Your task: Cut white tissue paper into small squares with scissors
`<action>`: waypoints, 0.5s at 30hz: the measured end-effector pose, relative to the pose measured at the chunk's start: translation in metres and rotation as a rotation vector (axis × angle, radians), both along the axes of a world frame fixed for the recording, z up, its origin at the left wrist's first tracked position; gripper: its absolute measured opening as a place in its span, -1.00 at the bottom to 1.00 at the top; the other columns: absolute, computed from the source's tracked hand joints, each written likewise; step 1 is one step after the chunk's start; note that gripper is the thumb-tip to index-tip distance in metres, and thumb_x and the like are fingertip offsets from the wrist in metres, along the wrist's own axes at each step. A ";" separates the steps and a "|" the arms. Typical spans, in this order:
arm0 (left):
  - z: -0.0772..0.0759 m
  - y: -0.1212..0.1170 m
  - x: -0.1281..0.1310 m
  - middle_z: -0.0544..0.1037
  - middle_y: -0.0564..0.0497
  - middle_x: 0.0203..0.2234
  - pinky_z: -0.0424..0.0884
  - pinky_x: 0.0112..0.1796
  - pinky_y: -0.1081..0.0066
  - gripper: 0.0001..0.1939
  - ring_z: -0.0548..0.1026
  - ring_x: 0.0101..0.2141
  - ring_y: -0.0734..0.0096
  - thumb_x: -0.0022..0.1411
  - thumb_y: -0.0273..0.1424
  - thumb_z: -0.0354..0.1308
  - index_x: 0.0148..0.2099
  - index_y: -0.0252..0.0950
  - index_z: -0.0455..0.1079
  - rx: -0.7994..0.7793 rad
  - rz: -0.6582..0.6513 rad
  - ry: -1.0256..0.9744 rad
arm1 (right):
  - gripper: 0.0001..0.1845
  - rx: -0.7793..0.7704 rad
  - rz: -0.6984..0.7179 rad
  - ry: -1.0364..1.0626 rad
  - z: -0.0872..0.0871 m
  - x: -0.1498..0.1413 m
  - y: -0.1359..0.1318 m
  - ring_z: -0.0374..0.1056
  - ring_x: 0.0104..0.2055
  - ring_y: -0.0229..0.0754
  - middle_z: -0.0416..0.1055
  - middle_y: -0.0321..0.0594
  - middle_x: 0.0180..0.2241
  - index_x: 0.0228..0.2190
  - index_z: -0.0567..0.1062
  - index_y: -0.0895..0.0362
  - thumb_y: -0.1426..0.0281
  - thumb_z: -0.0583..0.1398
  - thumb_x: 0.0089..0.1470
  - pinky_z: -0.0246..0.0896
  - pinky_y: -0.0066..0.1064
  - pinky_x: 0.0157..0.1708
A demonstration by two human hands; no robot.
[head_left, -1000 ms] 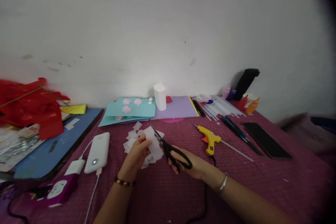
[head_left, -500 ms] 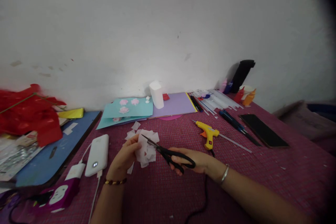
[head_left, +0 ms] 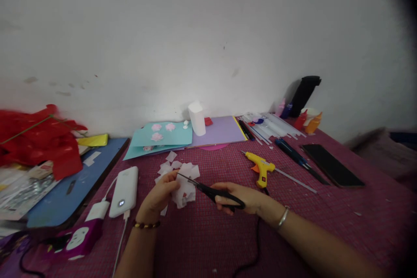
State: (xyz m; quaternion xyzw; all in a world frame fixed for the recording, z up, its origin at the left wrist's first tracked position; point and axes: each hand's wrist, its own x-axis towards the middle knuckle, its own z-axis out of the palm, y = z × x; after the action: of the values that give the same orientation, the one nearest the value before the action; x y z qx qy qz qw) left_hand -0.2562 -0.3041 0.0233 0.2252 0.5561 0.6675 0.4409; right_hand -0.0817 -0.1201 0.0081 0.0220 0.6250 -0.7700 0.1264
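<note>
My right hand (head_left: pixel 233 199) grips black-handled scissors (head_left: pixel 206 189) by their loops, the narrow blades pointing left and nearly together. The tips reach the fingers of my left hand (head_left: pixel 164 193), which is closed in a pinch at the edge of thin white tissue paper (head_left: pixel 187 191). Beneath and around it, more cut tissue pieces (head_left: pixel 165 168) lie on the table; which piece the fingers hold is partly hidden. A yellow glue gun (head_left: pixel 260 168) rests beyond my right hand, a clear stick in its back end.
Left of my left hand lies a white power bank (head_left: pixel 124 191) with cables. Behind stand light-blue sheets (head_left: pixel 176 135) bearing pink paper flowers (head_left: pixel 157 137), and a white roll (head_left: pixel 196 119). At right are a phone (head_left: pixel 332 165) and a blue-handled tool (head_left: pixel 291 152).
The scissors have closed, their handle loops drawing together in my right hand. My left hand stays at the tissue. The whole view has shifted slightly.
</note>
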 end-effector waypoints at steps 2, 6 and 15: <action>0.002 0.000 0.001 0.50 0.00 -0.64 0.22 -0.63 0.55 -0.75 0.35 -0.67 0.50 -0.24 -0.53 0.18 -0.39 -0.35 0.52 0.001 -0.001 -0.003 | -0.47 0.022 -0.009 -0.017 0.000 0.000 0.000 0.14 -0.61 -0.46 0.29 -0.38 -0.49 -0.21 0.37 0.19 0.06 0.29 -0.07 0.02 -0.57 -0.65; 0.003 0.001 0.001 0.49 0.01 -0.65 0.23 -0.64 0.54 -0.75 0.33 -0.68 0.50 -0.24 -0.51 0.20 -0.39 -0.35 0.53 -0.006 0.000 -0.014 | -0.51 0.070 -0.004 0.000 0.000 0.000 0.000 0.11 -0.64 -0.48 0.26 -0.43 -0.52 -0.18 0.37 0.18 0.12 0.29 -0.04 0.01 -0.59 -0.67; 0.003 -0.007 -0.007 0.56 -0.02 -0.47 0.32 -0.54 0.53 -0.67 0.46 -0.55 0.44 -0.12 -0.46 0.29 -0.21 -0.32 0.48 -0.041 0.074 0.003 | -0.58 0.052 -0.051 0.028 -0.004 -0.002 -0.003 0.10 -0.71 -0.49 0.27 -0.43 -0.56 -0.27 0.35 0.18 0.12 0.26 -0.01 -0.02 -0.60 -0.75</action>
State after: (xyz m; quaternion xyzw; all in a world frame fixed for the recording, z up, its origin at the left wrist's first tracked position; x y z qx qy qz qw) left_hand -0.2632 -0.3109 0.0259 0.1963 0.5783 0.6716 0.4196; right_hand -0.0839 -0.1228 0.0044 0.0303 0.6457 -0.7568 0.0971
